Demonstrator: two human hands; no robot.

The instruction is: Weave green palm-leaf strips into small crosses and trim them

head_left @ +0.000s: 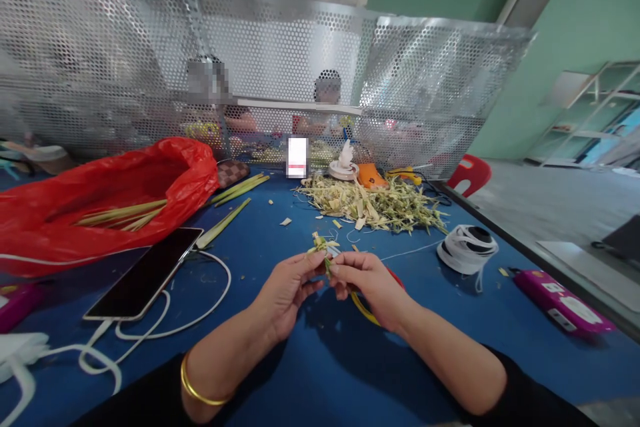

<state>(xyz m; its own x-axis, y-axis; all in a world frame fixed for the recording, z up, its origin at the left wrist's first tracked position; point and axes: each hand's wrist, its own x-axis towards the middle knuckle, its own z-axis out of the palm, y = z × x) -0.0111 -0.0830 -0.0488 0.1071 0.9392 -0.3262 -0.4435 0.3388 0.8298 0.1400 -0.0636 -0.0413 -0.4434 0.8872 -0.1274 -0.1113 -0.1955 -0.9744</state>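
Observation:
A small bundle of pale green plant strips (pixel 321 242) is held between both hands above the blue table (pixel 320 373). My left hand (pixel 293 287) pinches it from the left, thumb on top. From the right, my right hand (pixel 367 283) grips its lower green end with thumb and forefinger. The fingertips of the two hands nearly meet. Part of a yellow ring-shaped item (pixel 364 310) shows beneath my right hand. A thin white thread runs over the table toward a spool of white cord (pixel 467 250) on the right.
A pile of plant pieces (pixel 375 205) lies ahead. At left are a red plastic bag (pixel 195 173) holding long stalks, and a phone (pixel 145 273) with a white cable. A purple pack (pixel 563 300) lies right. People sit behind the perforated metal screen (pixel 270 47).

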